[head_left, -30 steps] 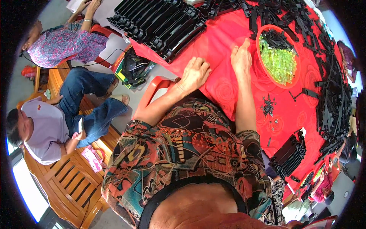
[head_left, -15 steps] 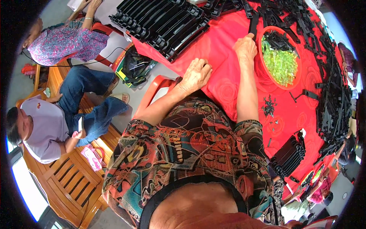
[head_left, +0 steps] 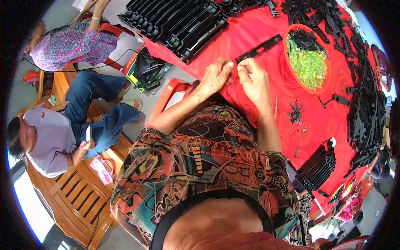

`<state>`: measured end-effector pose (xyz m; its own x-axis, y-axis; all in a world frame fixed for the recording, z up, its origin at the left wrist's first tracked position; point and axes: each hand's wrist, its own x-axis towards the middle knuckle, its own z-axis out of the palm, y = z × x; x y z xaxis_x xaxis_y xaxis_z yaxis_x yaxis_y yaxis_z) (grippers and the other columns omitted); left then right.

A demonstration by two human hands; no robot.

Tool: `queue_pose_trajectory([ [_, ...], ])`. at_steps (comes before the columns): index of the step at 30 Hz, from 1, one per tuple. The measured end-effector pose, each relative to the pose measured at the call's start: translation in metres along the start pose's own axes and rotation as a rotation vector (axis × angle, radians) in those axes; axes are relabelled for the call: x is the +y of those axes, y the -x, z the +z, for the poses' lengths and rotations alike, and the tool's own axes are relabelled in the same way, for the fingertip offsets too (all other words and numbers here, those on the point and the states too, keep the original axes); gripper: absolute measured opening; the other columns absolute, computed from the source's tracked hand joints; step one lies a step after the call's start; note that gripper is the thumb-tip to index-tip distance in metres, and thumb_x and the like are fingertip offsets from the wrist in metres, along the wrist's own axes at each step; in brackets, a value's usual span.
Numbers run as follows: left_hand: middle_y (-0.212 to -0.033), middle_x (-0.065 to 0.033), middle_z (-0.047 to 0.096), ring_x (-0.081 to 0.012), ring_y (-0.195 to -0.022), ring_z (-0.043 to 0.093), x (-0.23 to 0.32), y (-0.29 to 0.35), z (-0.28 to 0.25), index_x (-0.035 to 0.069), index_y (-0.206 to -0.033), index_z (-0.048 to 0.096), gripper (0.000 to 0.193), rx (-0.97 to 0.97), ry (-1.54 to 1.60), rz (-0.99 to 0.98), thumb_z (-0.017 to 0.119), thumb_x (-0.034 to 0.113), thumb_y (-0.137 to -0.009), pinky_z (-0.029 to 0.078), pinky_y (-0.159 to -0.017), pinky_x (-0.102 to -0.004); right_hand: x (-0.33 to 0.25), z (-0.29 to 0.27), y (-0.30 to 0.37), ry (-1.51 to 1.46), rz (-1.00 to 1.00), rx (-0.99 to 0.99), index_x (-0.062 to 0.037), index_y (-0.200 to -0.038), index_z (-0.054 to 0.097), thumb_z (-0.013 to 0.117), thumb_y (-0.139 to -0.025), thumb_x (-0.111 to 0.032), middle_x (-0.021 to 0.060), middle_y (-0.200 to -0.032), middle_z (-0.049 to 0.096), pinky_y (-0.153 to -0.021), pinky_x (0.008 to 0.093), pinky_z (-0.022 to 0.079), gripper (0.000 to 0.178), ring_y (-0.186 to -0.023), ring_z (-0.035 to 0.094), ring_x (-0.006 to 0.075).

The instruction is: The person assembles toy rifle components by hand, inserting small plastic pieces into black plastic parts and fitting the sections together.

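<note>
Above the near left part of the red-covered table, my left hand (head_left: pixel 215 76) has its fingers curled and its thumb drawn in toward them. My right hand (head_left: pixel 254 81) is close beside it, thumb and fingers bent into a pinch. Whatever either hand may hold is too small or hidden to make out. A long black plastic strip (head_left: pixel 261 48) with a slotted middle lies slantwise just beyond my right fingertips; whether they touch its near end is unclear. Right of it stands an orange-red basin (head_left: pixel 287 62) holding yellow-green translucent pieces (head_left: pixel 307 68) and black pieces (head_left: pixel 304 39).
Stacked black strips (head_left: pixel 175 27) stand at the far left; another stack (head_left: pixel 317 168) is at the right. Many loose black parts (head_left: pixel 366 112) cover the table's right side. Small black bits (head_left: pixel 296 112) lie near a thin tool (head_left: pixel 276 105). A seated person (head_left: pixel 50 137) is on a wooden bench.
My right hand has come nearer my left hand, away from the far edge. The black strip it gripped now lies slantwise near the fingertips. My left thumb and fingers have drawn together.
</note>
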<state>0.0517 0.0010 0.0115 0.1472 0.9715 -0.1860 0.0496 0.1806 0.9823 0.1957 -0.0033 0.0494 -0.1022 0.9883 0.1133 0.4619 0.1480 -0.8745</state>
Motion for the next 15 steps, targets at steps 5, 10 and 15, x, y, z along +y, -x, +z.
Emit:
queue_pose_trajectory([
  [5,-0.084,-0.0208,0.056,-0.0361,-0.081,0.055,0.001,-0.012,0.005,-0.002,-0.100,0.054,0.034,0.253,-0.718,0.592,0.063,0.024,-0.079,0.045,-0.066,-0.0438,-0.004,-0.023,0.001,0.105,0.062,0.117,-0.0015,-0.090,0.055,0.058,-0.081,-0.006,0.0172,-0.073,0.061,-0.058,0.0371,0.048,0.011,-0.064,0.062,0.0281],
  [10,-0.089,-0.0153,0.054,-0.0318,-0.081,0.051,-0.014,-0.043,0.024,0.000,-0.100,0.055,0.039,0.310,-0.948,0.799,0.066,0.026,-0.073,0.043,-0.070,-0.0407,0.017,-0.004,0.007,0.180,-0.158,0.227,-0.0002,-0.099,0.054,0.052,-0.082,-0.002,0.0154,-0.086,0.060,-0.069,0.0328,0.048,0.017,-0.077,0.060,0.0227],
  [15,-0.082,-0.0122,0.053,-0.0295,-0.077,0.052,-0.023,-0.049,0.024,0.005,-0.087,0.057,0.023,0.287,-1.015,0.854,0.064,0.019,-0.071,0.043,-0.067,-0.0401,0.046,0.017,0.008,0.100,-0.171,0.270,0.0005,-0.100,0.054,0.048,-0.085,-0.006,0.0159,-0.084,0.060,-0.068,0.0337,0.048,0.018,-0.076,0.060,0.0236],
])
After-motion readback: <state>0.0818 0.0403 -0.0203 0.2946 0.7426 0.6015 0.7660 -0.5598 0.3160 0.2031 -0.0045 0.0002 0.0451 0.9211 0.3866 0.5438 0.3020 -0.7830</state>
